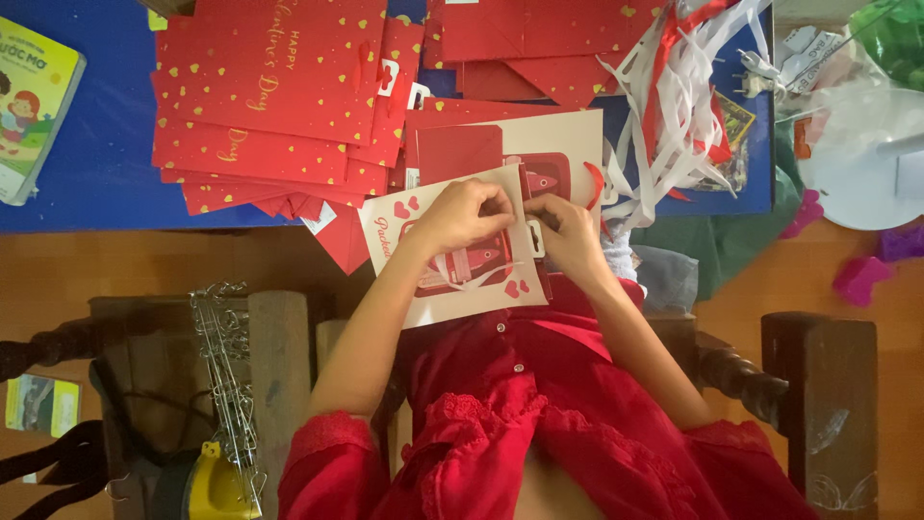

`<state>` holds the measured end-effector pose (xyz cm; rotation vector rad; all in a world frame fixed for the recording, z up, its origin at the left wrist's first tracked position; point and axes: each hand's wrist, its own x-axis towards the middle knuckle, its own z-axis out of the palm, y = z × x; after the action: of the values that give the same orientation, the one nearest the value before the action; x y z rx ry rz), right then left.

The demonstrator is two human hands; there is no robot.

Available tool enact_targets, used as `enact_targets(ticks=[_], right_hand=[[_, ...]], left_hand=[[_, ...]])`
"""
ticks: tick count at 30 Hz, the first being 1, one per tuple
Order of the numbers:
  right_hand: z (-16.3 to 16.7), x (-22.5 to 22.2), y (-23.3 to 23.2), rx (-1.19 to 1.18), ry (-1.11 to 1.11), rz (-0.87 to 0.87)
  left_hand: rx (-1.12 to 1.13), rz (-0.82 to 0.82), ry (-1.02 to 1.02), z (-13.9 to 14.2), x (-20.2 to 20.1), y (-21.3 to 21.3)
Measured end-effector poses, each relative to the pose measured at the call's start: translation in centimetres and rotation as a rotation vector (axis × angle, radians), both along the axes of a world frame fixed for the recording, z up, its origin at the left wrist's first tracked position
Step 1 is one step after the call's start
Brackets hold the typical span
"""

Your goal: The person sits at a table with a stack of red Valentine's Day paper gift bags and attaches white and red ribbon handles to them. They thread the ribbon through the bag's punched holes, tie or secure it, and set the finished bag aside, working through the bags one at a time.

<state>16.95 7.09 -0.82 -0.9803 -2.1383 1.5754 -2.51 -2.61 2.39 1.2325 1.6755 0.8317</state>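
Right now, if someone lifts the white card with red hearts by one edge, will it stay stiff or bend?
The white card looks thin, so it would probably flex. It seems light. Both hands pinch its top edge, suggesting easy handling.

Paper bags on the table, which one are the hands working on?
The cream bag with red hearts, under both the left hand and right hand; the others are red, stacked on the blue table.
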Motion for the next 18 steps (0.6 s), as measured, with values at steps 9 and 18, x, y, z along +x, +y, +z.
enact_targets(ticks=[9,18], right_hand=[[0.03,-0.08,0.22,-0.026,-0.017,0.022],[0.26,-0.27,0.19,-0.082,0.032,0.040]], left_hand=[[0.076,0.056,0.158,0.07,0.78,0.36],[0.047,0.007,0.181,0.03,0.28,0.03]])
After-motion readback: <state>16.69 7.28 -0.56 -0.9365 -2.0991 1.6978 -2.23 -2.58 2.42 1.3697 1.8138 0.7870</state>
